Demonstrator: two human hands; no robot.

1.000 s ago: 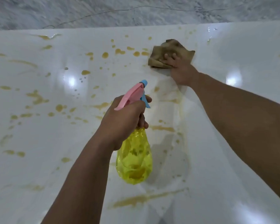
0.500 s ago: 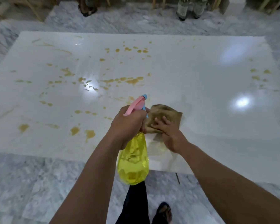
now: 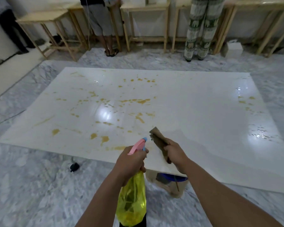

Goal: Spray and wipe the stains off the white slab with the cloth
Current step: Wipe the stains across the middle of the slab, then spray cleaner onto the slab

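The left hand (image 3: 131, 159) is wrapped around the neck of the yellow spray bottle (image 3: 132, 200), with the pink trigger head (image 3: 137, 146) pointed at 12 o'clock toward the stains; this grip looks ready for the next spray. The right hand (image 3: 175, 153) grips the brown cloth (image 3: 159, 138) bunched in its fingers and lifted clear of the surface, probably so the spray path stays open.

The white slab (image 3: 195, 112) lies flat on the grey marble floor (image 3: 31, 185), its near edge under both hands. Yellow-brown stains (image 3: 138, 101) are thick from 10 to 12 o'clock of the slab's centre; a smaller group (image 3: 246, 102) sits at 2 o'clock. The strip at 3 o'clock of the cloth appears clean and wet. Judged from this, much wiping remains.

A small black object (image 3: 74, 167) lies on the floor at 9 o'clock of the left hand. Farther off, wooden tables (image 3: 146, 9) line the wall, with two people (image 3: 102, 22) standing at them.
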